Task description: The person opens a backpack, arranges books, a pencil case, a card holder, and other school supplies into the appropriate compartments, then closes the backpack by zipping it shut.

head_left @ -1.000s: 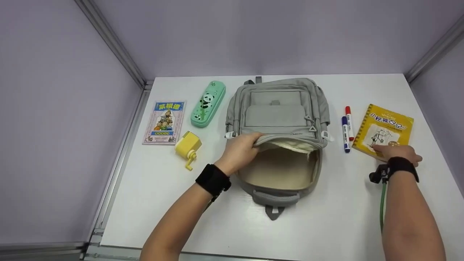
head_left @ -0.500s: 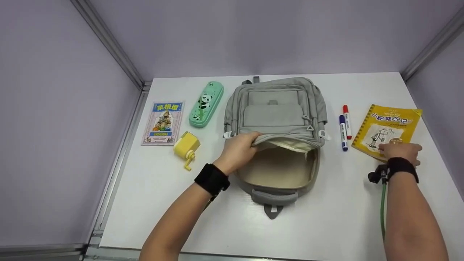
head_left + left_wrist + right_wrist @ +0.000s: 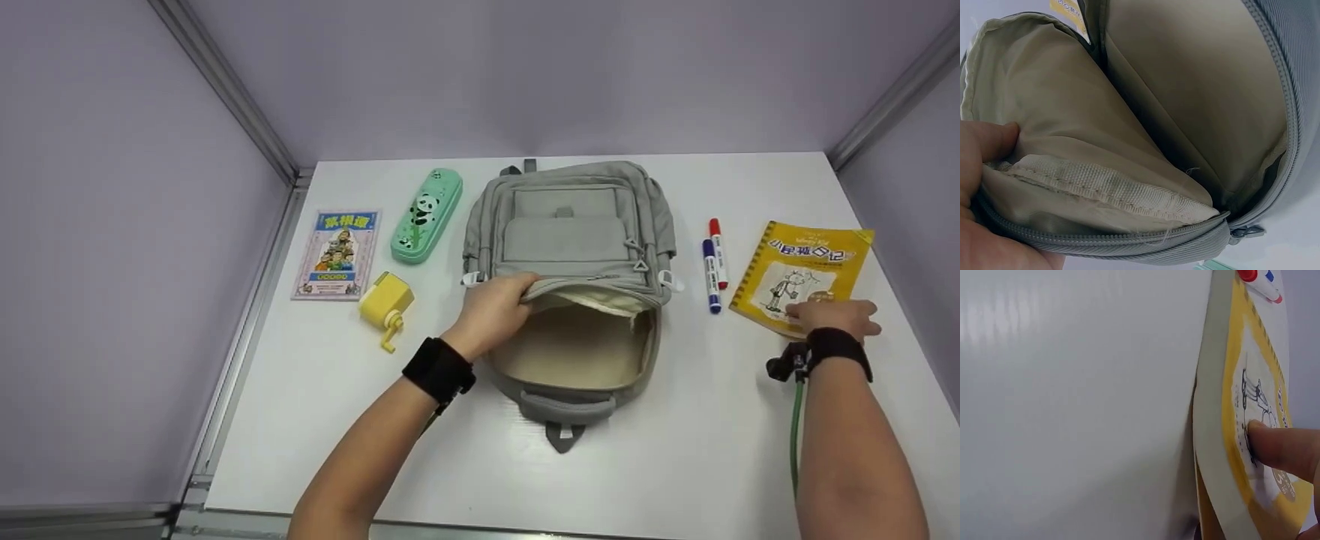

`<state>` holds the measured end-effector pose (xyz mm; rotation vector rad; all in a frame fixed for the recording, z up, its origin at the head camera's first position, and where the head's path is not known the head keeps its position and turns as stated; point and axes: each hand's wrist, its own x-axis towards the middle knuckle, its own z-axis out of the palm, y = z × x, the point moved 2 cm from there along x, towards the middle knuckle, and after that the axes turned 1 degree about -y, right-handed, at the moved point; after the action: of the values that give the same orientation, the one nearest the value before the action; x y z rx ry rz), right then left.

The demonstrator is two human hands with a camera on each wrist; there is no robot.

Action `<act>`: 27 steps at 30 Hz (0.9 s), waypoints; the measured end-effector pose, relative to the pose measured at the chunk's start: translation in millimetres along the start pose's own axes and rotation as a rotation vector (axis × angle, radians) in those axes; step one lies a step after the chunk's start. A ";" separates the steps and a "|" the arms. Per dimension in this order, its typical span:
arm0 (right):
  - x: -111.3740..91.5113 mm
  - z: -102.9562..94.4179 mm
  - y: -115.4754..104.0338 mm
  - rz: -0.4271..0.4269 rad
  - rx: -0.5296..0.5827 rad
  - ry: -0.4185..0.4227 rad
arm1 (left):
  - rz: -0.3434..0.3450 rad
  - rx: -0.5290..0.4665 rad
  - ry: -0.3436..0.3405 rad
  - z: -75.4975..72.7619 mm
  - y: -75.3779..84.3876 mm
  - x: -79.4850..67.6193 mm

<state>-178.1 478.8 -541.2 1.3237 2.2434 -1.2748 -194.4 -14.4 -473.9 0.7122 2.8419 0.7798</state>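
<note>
There are two books point(image 3: 336, 255) point(image 3: 799, 274), two markers point(image 3: 712, 277) point(image 3: 720, 259), one backpack point(image 3: 570, 240), one case point(image 3: 427, 216) and one sharpener point(image 3: 386, 298).

The backpack point(image 3: 570, 240) was grey, its lining point(image 3: 577, 352) beige. The paperback point(image 3: 806, 262) was yellow with a black line drawing point(image 3: 784, 291) on white; the booklet point(image 3: 337, 256) was pink-bordered, with yellow lettering point(image 3: 346, 221) on blue. The pencil case point(image 3: 429, 221) was mint green, bearing a black-and-white panda point(image 3: 424, 208). One marker point(image 3: 718, 256) was white and red, the other marker point(image 3: 712, 276) white and blue.

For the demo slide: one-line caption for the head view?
Left hand holds the backpack open; right hand grips the yellow book at its near edge.
</note>
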 end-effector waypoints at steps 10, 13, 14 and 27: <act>5.1 -2.1 -0.2 -0.040 0.171 0.053 | 0.005 -0.031 -0.003 -4.5 1.1 2.6; 2.6 -2.2 -4.0 -0.069 0.233 0.078 | -0.001 -0.037 -0.005 -5.3 0.5 3.4; 1.3 -2.2 -5.4 -0.076 0.260 0.080 | -0.002 -0.039 -0.006 -5.5 0.5 3.8; -64.8 8.3 -24.5 -0.420 0.745 -0.118 | 0.022 -0.053 0.038 -11.3 0.5 6.9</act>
<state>-163.1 428.9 -494.8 0.9192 2.0995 -2.4300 -202.8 -15.9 -463.8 0.7296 2.8399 0.8775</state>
